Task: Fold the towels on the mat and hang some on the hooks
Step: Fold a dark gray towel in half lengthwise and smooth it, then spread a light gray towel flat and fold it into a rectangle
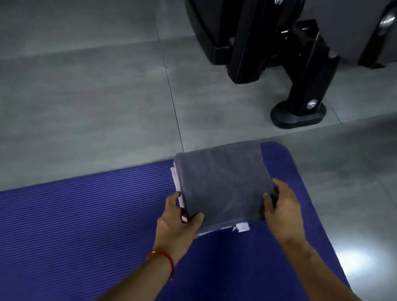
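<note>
Towels are sitting in a folded stack (pixel 223 188) between our two hands, and we are gripping that stack from both sides. Our left hand (pixel 176 223) is closing on the near left corner, thumb pressing down on the grey top layer while the fingers are tucking under the edge, out of sight. Our right hand (pixel 281 210) is clamping the right edge, thumb lying on top and fingers curling around the side. Both grips are closed firmly on the cloth, with no gap showing between skin and fabric.

Just left of our left-hand grip, white layers are peeking out from beneath the grey one, and a small white tag is sticking out at the near edge between the two grips. Whether the stack is lifting off or resting, we cannot tell. Under the grip, the purple ribbed mat (pixel 65 234) is spreading out toward us and to the left. Beyond the grip, grey floor tiles (pixel 89 92) are running up to a black machine base (pixel 296 113). A red thread bracelet (pixel 163 257) is circling our left wrist.
</note>
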